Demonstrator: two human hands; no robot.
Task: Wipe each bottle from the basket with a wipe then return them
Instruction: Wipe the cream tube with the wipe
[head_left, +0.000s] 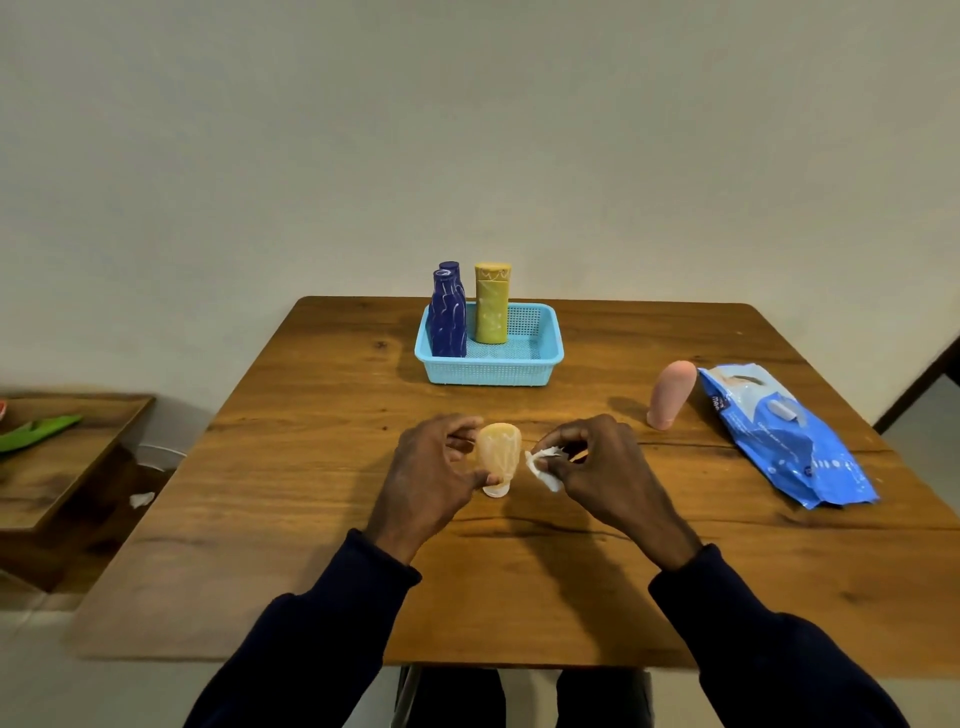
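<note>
A small pale orange bottle (500, 453) stands cap-down on the wooden table (322, 571) between my hands. My left hand (434, 467) holds it, fingers behind and thumb at its lower front. My right hand (597, 462) pinches a crumpled white wipe (543, 465) just right of the bottle, a small gap apart. At the table's far middle sits a light blue basket (540, 358). Two dark blue bottles (448, 317) and a yellow bottle (491, 304) stand in its left half. A pink bottle (670, 395) stands cap-down on the table at the right.
A blue pack of wipes (784, 436) lies near the right edge, beside the pink bottle. A lower wooden side table (62, 467) with a green object (36, 431) stands at the left. A used white wipe (141, 500) lies on the floor below it.
</note>
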